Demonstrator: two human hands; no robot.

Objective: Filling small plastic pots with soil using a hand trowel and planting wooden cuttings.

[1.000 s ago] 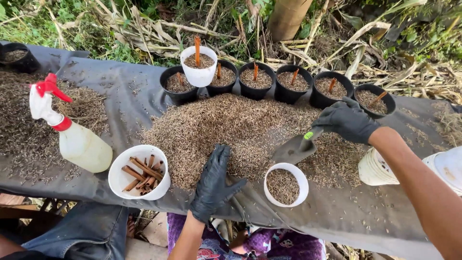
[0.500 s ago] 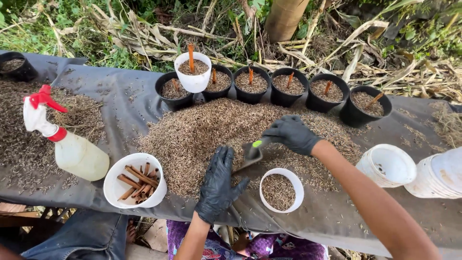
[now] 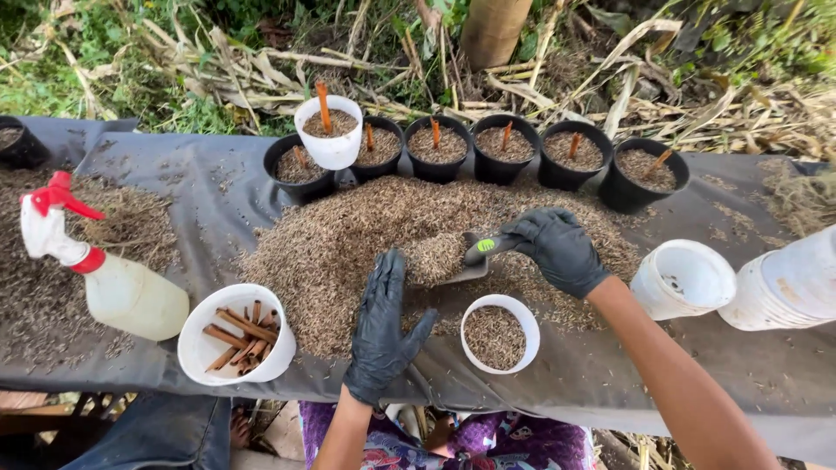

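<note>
Right hand [image 3: 557,248]: closed on scoop [image 3: 453,261], loaded with husk.
Left hand [image 3: 383,326]: flat, fingers spread, on husk pile [image 3: 348,244].
Cup [image 3: 498,333]: between hands, just below scoop.

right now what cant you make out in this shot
- Scoop blade, head view: a heap of husk covers it, so its shape is unclear.
- Right hand: the glove wraps the handle, hiding most of it.
- Left hand: its palm lies flat on the husk pile, hiding what is beneath.
- Stack of white pots: cut off by the right edge.
- Black pot: cut off by the left edge.
</note>
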